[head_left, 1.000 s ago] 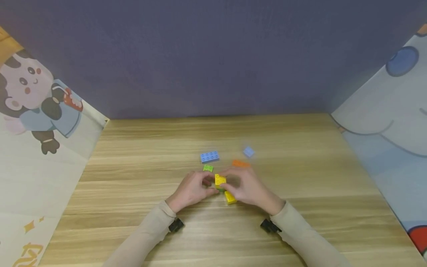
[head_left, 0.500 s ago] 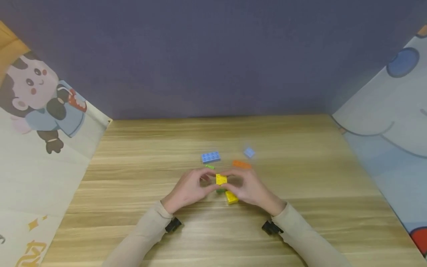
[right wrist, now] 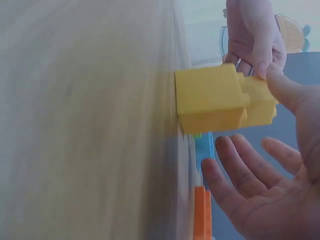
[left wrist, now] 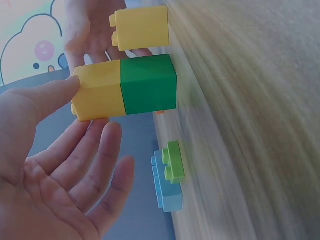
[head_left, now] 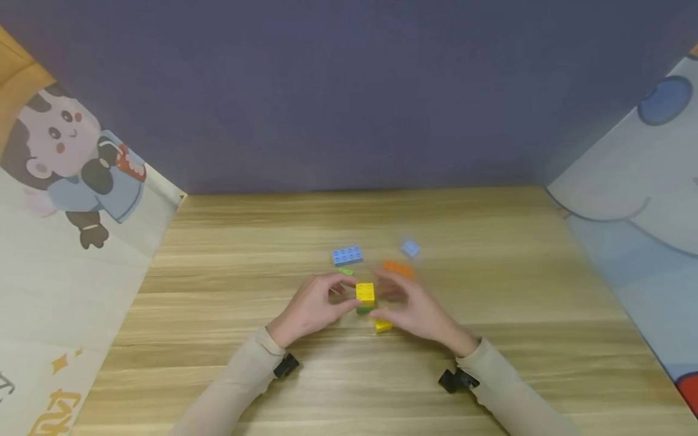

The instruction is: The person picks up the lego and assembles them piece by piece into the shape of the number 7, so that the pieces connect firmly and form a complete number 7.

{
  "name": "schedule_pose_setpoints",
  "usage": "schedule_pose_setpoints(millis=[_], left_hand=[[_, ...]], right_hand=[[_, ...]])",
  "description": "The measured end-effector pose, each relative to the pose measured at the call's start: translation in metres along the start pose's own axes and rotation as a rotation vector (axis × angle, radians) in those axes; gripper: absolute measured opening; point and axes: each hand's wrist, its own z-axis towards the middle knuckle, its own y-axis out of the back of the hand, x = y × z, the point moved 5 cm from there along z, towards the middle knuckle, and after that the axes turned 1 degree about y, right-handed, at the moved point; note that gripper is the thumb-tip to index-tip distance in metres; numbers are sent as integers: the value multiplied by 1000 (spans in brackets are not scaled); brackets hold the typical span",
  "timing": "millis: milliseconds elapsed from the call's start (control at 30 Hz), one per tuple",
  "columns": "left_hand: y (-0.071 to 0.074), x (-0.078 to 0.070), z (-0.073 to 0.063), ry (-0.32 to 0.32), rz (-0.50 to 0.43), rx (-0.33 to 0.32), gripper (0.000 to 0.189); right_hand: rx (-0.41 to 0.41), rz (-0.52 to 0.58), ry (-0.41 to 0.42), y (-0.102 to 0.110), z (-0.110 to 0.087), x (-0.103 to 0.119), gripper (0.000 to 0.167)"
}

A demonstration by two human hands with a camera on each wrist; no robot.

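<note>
A yellow toy building brick (head_left: 365, 293) sits squarely on top of a green brick (left wrist: 149, 84), the two forming a small stack. My left hand (head_left: 312, 312) pinches the upper yellow brick between thumb and fingers, as the left wrist view shows. To the right of the stack, my right hand (head_left: 418, 316) is apart from it, thumb and fingers spread with nothing held. A second yellow brick (right wrist: 207, 97) stands on the table beside the stack, close to the right thumb and partly covered by that hand in the head view.
Beyond the hands lie a long blue brick (head_left: 347, 257), a thin lime green brick (left wrist: 174, 162), a flat orange brick (head_left: 398, 269) and a small light blue brick (head_left: 410, 248). A dark wall (head_left: 360, 97) closes the wooden table's (head_left: 349, 387) far edge.
The right hand has let go of the upper yellow brick and drawn back to the right, its fingers spreading. The yellow brick now sits level on the green one, and the left hand still holds it.
</note>
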Motion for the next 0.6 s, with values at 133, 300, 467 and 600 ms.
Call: schedule_pose_setpoints(millis=[133,300,467,600], left_hand=[[-2,1,2,14,2,-7,37],[-2,2,4,18,-1,-9,37],[-2,4,5,26,0,-9,37],[-2,5,6,37,-5,-6,37]], right_hand=[[18,-30,3,5,-6,-3,81],[35,-78,32,9,-11,-5,67],[53,-111,60,9,-14,-8,55],[77,-125,44,8,-14,-12,50]])
